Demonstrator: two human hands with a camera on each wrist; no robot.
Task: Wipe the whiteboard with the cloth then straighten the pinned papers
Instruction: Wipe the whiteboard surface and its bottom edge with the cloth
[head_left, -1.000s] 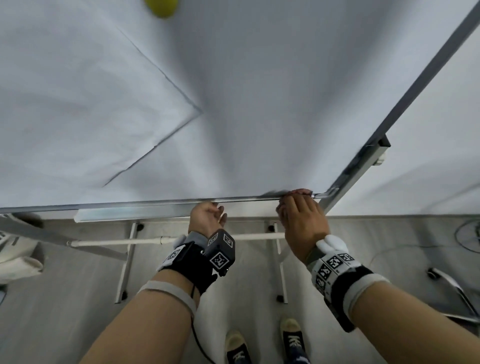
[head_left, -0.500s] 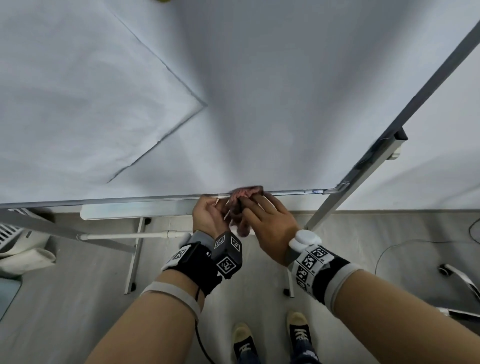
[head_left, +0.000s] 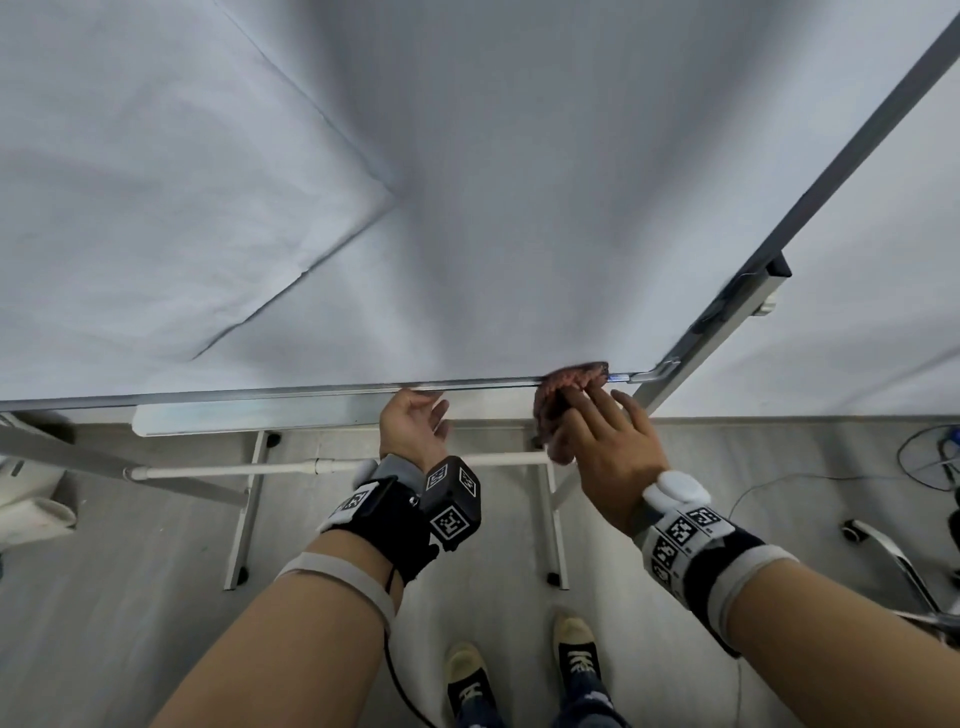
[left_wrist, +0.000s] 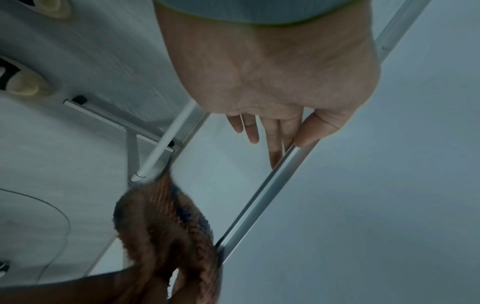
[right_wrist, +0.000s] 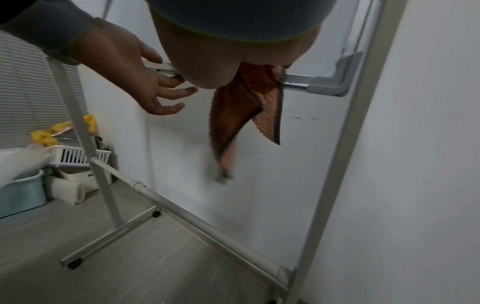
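The whiteboard (head_left: 519, 208) fills the head view, with a large white paper (head_left: 156, 182) lying tilted on its left part. My right hand (head_left: 587, 410) grips a reddish-brown cloth (head_left: 563, 387) against the board's bottom frame (head_left: 260, 392), near the right corner. In the right wrist view the cloth (right_wrist: 244, 107) hangs down below my palm. My left hand (head_left: 426, 410) is left of it, holding nothing. Its fingers (left_wrist: 275, 148) are straight and touch the frame rail, apart from the cloth (left_wrist: 166, 226).
Under the board are the pen tray (head_left: 249, 418), the stand's crossbar (head_left: 234, 470) and its legs. My shoes (head_left: 467, 675) stand close to them. A chair base (head_left: 893, 556) and cables (head_left: 930, 457) lie at right. A white basket (right_wrist: 78, 154) and tubs sit at left.
Half a second ago both hands met at the cloth mid-frame. The right hand has since carried it right toward the corner, and the left hand has let go.
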